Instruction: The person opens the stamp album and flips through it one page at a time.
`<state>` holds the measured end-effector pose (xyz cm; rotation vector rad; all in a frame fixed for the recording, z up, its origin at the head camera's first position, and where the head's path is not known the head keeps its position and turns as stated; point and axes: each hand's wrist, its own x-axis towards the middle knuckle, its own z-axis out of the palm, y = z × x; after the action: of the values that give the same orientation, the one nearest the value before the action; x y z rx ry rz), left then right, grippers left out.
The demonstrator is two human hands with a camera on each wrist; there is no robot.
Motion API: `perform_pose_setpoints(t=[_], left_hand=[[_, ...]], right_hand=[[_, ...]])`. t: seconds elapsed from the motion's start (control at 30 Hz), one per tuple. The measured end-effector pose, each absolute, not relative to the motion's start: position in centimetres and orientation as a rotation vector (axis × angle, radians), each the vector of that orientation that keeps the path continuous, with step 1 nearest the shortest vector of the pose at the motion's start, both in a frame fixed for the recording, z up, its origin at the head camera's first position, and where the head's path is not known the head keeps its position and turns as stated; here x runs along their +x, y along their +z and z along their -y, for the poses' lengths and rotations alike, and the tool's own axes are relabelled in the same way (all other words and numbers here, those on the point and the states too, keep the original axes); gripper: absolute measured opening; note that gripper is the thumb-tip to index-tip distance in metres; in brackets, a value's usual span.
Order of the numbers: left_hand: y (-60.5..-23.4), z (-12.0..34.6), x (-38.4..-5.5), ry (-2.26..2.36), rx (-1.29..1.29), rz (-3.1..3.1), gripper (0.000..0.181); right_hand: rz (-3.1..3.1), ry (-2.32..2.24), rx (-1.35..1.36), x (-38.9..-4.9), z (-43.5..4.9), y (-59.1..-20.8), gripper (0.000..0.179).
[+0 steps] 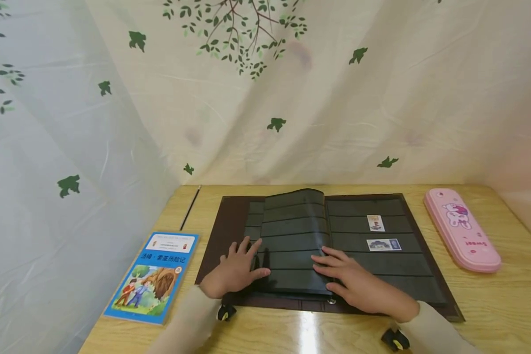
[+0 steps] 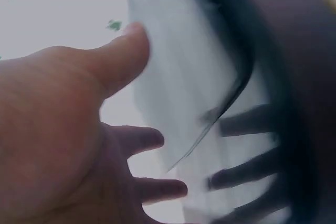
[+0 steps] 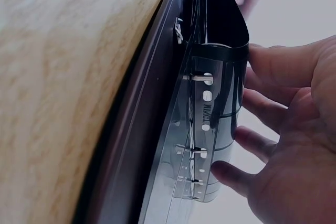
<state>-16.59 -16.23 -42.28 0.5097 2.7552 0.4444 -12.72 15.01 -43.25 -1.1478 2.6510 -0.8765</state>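
Observation:
A brown stamp album (image 1: pixel 211 250) lies spread on the table, with metal rings (image 3: pixel 202 78) along its spine. One black pocket page (image 1: pixel 294 228) bows up over the left side. My left hand (image 1: pixel 236 269), fingers spread, is at that page's left edge; in the left wrist view the page surface reflects its fingers. My right hand (image 1: pixel 351 280) lies near the spine, and its outstretched fingertips touch the curved part of the page (image 3: pixel 226 98). Two stamps sit in the right-hand page, a small upright stamp (image 1: pixel 375 223) and a wider stamp (image 1: pixel 383 245).
Left of the album lies a blue picture-cover book (image 1: pixel 152 275), with a thin dark pencil (image 1: pixel 190 207) behind it. A pink pencil case (image 1: pixel 462 231) is on the right. A pale curtain (image 1: pixel 327 147) with leaf prints hangs behind the wooden table (image 1: pixel 265 334).

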Motion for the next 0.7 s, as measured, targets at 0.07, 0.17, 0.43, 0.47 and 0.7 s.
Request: perform_pose_setpoints(t=[0.07,0.17,0.43,0.47,0.7], left_hand=[[-42.8,15.5,-16.4,0.347,0.500,-2.743,0.078],[-43.3,14.7,-16.2,0.206,0.499,-2.775,0.079],[-43.9,14.4,-16.0,0.107,0.527,-2.832,0.079],[-43.9,14.4,-16.0,0.110,0.530,-2.831,0.079],[-43.6,14.7,-15.8,0.151,0.539,-2.831,0.078]], right_hand=[[-2.652,-0.881,-1.147,-12.7,-15.1,-43.3,0.046],[-2.639,-0.935,-1.128,-12.8,-15.4,-43.5,0.048],[-2.578,-1.077,-0.786,-13.5,-16.7,-44.3,0.080],[-2.576,-1.076,-0.777,-13.6,-16.8,-44.3,0.082],[-2.599,-1.060,-0.791,-13.6,-16.5,-44.5,0.083]])
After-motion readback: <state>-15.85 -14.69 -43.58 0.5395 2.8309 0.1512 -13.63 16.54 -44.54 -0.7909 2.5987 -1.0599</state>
